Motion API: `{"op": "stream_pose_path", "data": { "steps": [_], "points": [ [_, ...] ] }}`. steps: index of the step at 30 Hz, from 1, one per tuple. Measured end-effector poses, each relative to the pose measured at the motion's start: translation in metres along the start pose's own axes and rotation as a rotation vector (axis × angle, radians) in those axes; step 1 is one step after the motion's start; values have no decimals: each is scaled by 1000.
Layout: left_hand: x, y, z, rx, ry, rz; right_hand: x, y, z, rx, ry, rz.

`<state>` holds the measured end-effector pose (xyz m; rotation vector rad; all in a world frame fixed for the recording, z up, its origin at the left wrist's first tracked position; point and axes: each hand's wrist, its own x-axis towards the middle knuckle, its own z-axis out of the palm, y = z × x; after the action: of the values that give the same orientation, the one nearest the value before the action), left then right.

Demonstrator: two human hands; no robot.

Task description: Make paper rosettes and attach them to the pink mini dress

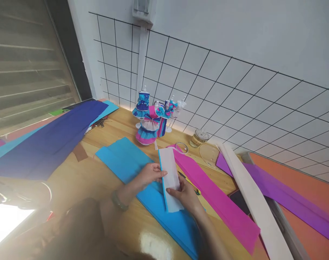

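A folded strip of white crepe paper (170, 169) with a blue edge along its left side is held up between both hands. My left hand (153, 173) pinches its left edge, thumb lying on the white face. On the lower right side my right hand (184, 195) grips the strip, thumb in front and fingers mostly behind it. Underneath, a long folded piece of blue crepe paper (123, 155) lies slantwise on the wooden table. Beside the right hand are a yellow and black cutter knife (194, 187) and a pink crepe paper strip (221, 202).
Several small dress forms (149, 122) in paper dresses stand at the back. A glass jar (199, 138) and a roll of tape (181, 147) sit right of them. White paper (253, 195) and purple paper (283, 195) lie right; dark blue paper (53, 137) lies left. A wire grid (208, 76) covers the wall.
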<state>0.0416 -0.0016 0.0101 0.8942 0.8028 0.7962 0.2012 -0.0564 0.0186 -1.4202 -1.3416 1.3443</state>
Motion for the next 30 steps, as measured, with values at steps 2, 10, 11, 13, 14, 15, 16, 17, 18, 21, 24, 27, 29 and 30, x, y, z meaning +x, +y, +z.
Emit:
{"op": "stream_pose_path", "data": {
  "steps": [2, 10, 11, 13, 14, 15, 16, 17, 18, 21, 24, 27, 29, 30],
  "points": [
    [1, 1, -1, -40, 51, 40, 1, 3, -5, 33, -14, 19],
    [4, 3, -4, -174, 195, 170, 6, -3, -25, 45, 126, 89],
    [4, 3, -4, -191, 205, 183, 7, -6, -27, 34, 142, 86],
    [4, 5, -4, -228, 226, 198, 8, -9, -32, 22, 161, 78],
    [4, 6, -4, -246, 240, 200, 8, -11, -34, 16, 171, 72],
    [4, 7, -4, -263, 251, 200, 8, -12, -36, 6, 183, 61],
    [4, 8, -4, -278, 261, 202, 9, -13, -38, -5, 195, 48],
    [4, 8, -4, -291, 264, 203, 9, -14, -40, -18, 207, 32],
    [4, 8, -5, -302, 264, 206, 10, -15, -41, -29, 218, 14],
    [4, 7, -5, -331, 283, 222, 14, -18, -44, -18, 232, -34],
    [4, 5, -6, -360, 311, 246, 20, -25, -46, 56, 229, -72],
    [3, 4, -6, -371, 284, 241, 26, -33, -46, 132, 199, -89],
    [3, 4, -6, -372, 264, 230, 29, -38, -45, 162, 148, -81],
    [3, 4, -6, -373, 257, 230, 30, -39, -45, 165, 122, -76]
  ]
}}
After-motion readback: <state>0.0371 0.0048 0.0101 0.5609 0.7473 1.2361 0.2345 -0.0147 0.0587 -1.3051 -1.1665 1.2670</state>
